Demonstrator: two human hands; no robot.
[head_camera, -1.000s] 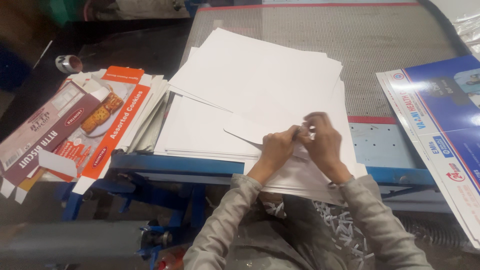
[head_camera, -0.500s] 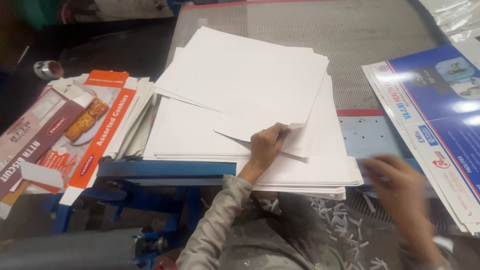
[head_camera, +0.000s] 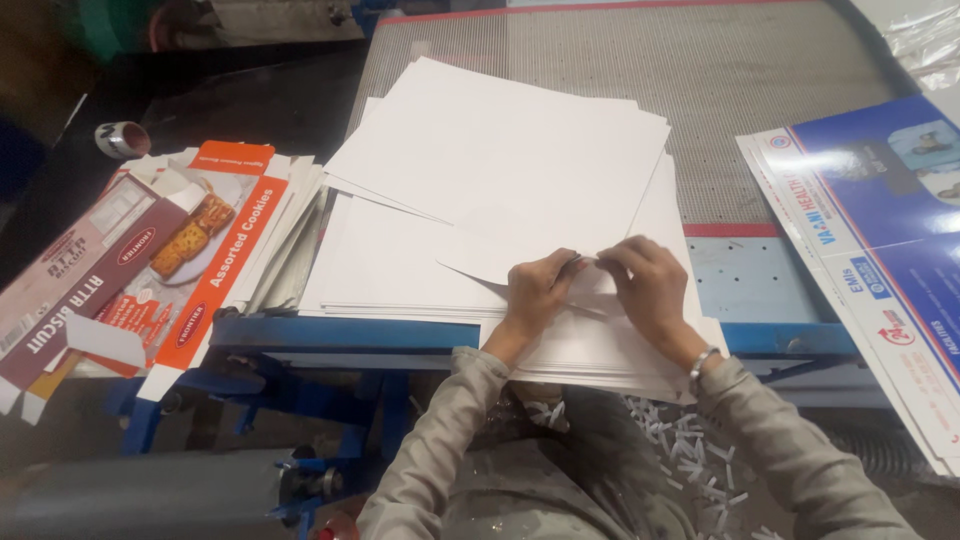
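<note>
1. Back comes the right hand (head_camera: 650, 285) from out at the right, where it hovered half a second ago, and it meets the left hand (head_camera: 540, 290) again at the near edge of the paper.
2. Both hands pinch the same spot: fingertips of each are closed on the near corner of the top white sheet (head_camera: 520, 180), thumbs nearly touching. What lies between the fingertips is too small to tell.
3. That sheet lies straight ahead of the hands, skewed on the stack of white sheets (head_camera: 400, 265), its long side running from near-left to far-right. Neither hand is clearly nearer; they share the corner.
4. Beneath them, the stack overhangs the blue table edge (head_camera: 350, 335) toward the person's lap.
5. Room to move: beyond the stack the grey mesh surface (head_camera: 600, 50) is open; to the left, flattened orange cookie cartons (head_camera: 215, 250) lie just beside the stack.
6. Right of the hands, well apart, sits a pile of blue printed sheets (head_camera: 880, 230).
7. Down by the person's lap, white paper scraps (head_camera: 690, 450) are scattered.
</note>
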